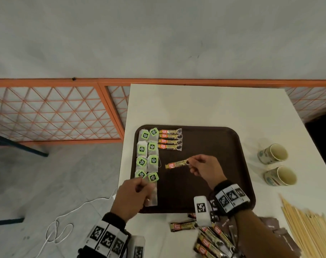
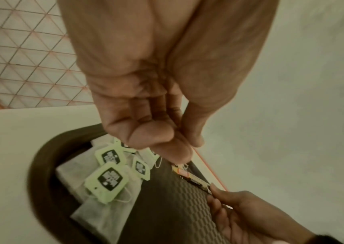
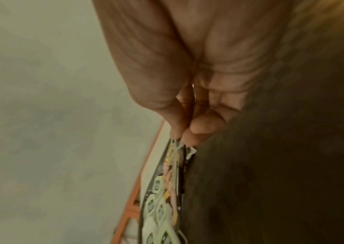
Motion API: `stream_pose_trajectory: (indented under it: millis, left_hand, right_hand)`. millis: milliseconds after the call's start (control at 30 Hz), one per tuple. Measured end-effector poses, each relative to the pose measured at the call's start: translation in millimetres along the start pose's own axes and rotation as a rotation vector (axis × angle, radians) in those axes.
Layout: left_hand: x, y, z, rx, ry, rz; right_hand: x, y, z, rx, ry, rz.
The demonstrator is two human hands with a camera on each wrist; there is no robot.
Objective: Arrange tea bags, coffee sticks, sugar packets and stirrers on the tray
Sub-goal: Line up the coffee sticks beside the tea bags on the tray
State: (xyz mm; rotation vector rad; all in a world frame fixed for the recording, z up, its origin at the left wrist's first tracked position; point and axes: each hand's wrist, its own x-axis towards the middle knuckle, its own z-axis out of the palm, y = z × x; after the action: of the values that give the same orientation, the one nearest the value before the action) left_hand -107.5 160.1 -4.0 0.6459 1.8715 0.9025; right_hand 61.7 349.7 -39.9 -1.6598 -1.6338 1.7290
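Observation:
A brown tray [image 1: 240, 146] lies on the white table. Tea bags [image 1: 148, 155] with green tags fill two columns along its left side, and several coffee sticks [image 1: 170, 139] lie stacked in a row at the top. My right hand [image 1: 188, 162] pinches the right end of one more coffee stick [image 1: 177, 164] just above the tray's middle; the left wrist view shows that stick [image 2: 191, 177] too. My left hand [image 1: 141, 186] hovers at the tray's front-left corner over the lowest tea bag, fingers [image 2: 166, 132] curled, nothing visibly held.
Loose coffee sticks [image 1: 210, 241] lie in front of the tray beside dark sugar packets [image 1: 281, 233]. Wooden stirrers [image 1: 307, 229] are piled at the front right. Two paper cups [image 1: 273, 153] stand right of the tray. A white cable [image 1: 65, 220] trails on the floor.

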Motion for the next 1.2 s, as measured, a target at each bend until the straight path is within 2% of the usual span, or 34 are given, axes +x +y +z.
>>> stream_pose_trajectory:
  millis: [100,133,167,267,333,400,500,767,867,967,1100,1200]
  left_hand:
    - [-4,-11,-4,0.011,-0.040,-0.051]
    - [-5,-15,-5,0.019,-0.042,-0.059]
    - [-6,-19,-6,0.027,-0.042,-0.061]
    - [-7,-27,-7,0.044,-0.052,-0.059]
    - [-6,-31,-7,0.056,-0.066,-0.066]
    - [-5,-33,-8,0.056,-0.075,-0.070]
    - [-5,-34,-12,0.062,-0.083,-0.060]
    - [-6,-36,-21,0.074,-0.077,-0.053]
    - [-7,-35,-21,0.079,-0.075,-0.041]
    - [-10,-32,-13,0.084,-0.084,-0.016]
    - [-20,-30,17,0.205,-0.152,0.119]
    - [-31,-33,62,0.372,-0.211,0.251]
  right_hand:
    - [21,-2,9,0.060,0.065,0.081]
    - [25,-2,11,0.013,0.090,0.089]
    - [27,-3,12,-0.122,0.130,0.067]
    - [29,-1,12,-0.580,0.249,-0.134]
    - [29,0,18,-0.693,0.204,-0.282]
    - [33,1,27,-0.790,0.092,-0.405]
    - [40,2,40,-0.846,0.011,-0.488]
    - [43,-4,53,-0.801,0.018,-0.500]
    - [37,-7,45,-0.786,0.051,-0.486]
    - [20,-7,24,-0.751,0.095,-0.541]
    - [-30,6,-10,-0.847,-0.048,-0.501]
    - [-75,30,-33,-0.935,-0.176,-0.301]
